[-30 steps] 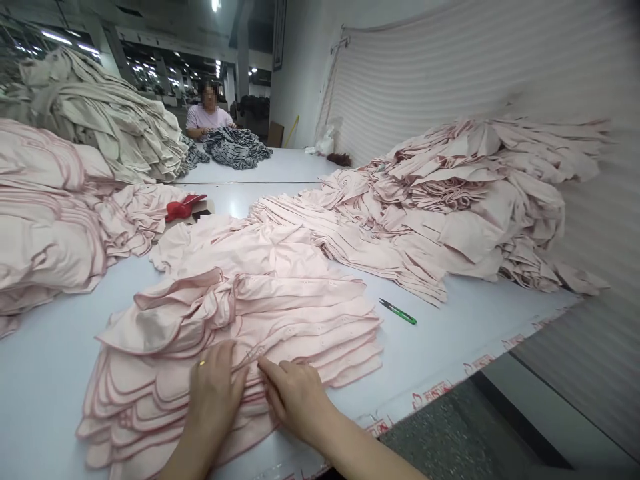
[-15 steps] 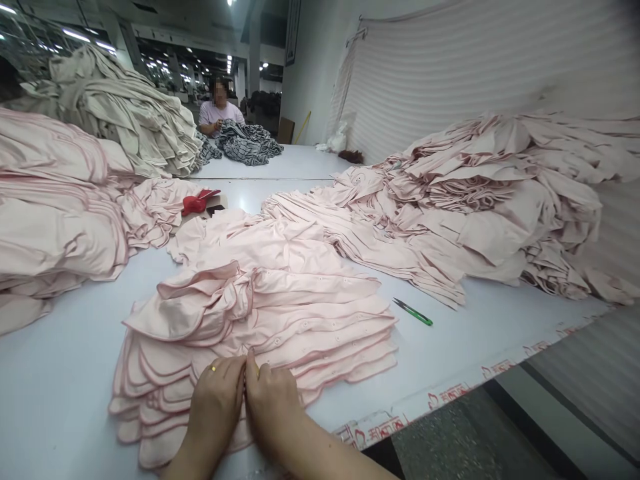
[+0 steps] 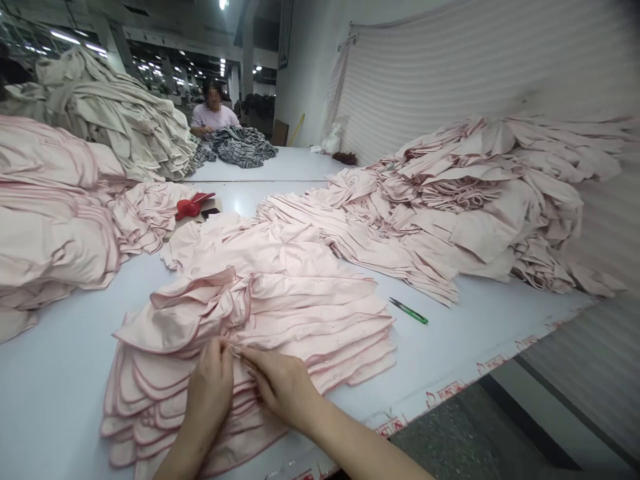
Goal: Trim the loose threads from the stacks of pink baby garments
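Layered pale pink garments (image 3: pixel 310 320) with darker pink edging lie in a fanned stack in front of me, small button-like spots along their strips. Over the near part of the stack, my left hand (image 3: pixel 213 377) is closed, its fingertips pinching a bit of pink garment. My right hand (image 3: pixel 283 383) meets it from the right, thumb and forefinger pinched on the same spot. The exact piece between the fingertips is mostly hidden. Green-handled thread snips (image 3: pixel 410 311) rest on the table to the right of the stack.
More pink garments are heaped at the right (image 3: pixel 450 220) and left (image 3: pixel 50 220). Behind the left heap rises a greenish-grey cloth pile (image 3: pixel 115 113). A red object (image 3: pixel 190 205) lies mid-table (image 3: pixel 65 360). At the far end sits a person (image 3: pixel 215 119) by dark patterned cloth (image 3: pixel 245 145).
My hands, side by side before with thumbs together, have shifted slightly up and left. The right hand has turned so its fingers point left. The view has moved a little.
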{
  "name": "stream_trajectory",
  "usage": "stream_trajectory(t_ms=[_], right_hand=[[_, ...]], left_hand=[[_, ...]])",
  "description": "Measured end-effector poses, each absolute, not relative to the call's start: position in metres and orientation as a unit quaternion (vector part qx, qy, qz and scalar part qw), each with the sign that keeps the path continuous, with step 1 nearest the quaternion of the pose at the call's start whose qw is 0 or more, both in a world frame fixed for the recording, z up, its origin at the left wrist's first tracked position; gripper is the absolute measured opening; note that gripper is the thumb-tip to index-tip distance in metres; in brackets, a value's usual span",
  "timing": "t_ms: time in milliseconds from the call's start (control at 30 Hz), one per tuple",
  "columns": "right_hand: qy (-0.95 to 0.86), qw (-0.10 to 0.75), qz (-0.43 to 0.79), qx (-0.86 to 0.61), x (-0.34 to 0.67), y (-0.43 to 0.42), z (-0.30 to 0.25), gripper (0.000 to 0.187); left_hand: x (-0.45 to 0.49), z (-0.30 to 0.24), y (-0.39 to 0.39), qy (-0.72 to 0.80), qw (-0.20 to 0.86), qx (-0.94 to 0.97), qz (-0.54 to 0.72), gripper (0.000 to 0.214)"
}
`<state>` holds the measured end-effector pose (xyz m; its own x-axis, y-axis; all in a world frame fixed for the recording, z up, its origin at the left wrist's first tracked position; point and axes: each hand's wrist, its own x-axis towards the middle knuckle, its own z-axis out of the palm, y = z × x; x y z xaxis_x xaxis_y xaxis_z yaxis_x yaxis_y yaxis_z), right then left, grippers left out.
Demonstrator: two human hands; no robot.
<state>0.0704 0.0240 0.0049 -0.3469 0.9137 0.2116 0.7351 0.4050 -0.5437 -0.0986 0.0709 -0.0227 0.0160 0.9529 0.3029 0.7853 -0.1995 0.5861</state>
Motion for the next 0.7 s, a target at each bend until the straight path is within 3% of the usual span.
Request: stream_trajectory(t_ms=[100,233,367,567,700], right_hand=[[-0.763,0.268,0.176,-0.561,0.114,0.033,0.002,0.038],[-0.677,0.182,0.162,-0.695,0.206,0.013,0.02,0.035],[-0.641,0.128,0.159,-0.74,0.265,-0.014,0.033,0.032],[-0.671,0.032,0.092,-0.735,0.278,0.011,0.015,0.031],[-0.685,0.037,0.086,-0.722,0.291,0.034,0.011,0.031]], left_hand=[[-0.103,-0.022,0.101,0.606,0.022,0.727,0.323,0.024],[-0.109,-0.025,0.132,0.55,-0.102,0.804,0.204,0.026],[-0.084,-0.024,0.111,0.521,-0.201,0.797,0.23,0.021],[0.039,-0.034,0.051,0.331,0.021,0.892,0.307,0.019],[0.098,-0.04,0.053,0.35,0.027,0.896,0.271,0.022]])
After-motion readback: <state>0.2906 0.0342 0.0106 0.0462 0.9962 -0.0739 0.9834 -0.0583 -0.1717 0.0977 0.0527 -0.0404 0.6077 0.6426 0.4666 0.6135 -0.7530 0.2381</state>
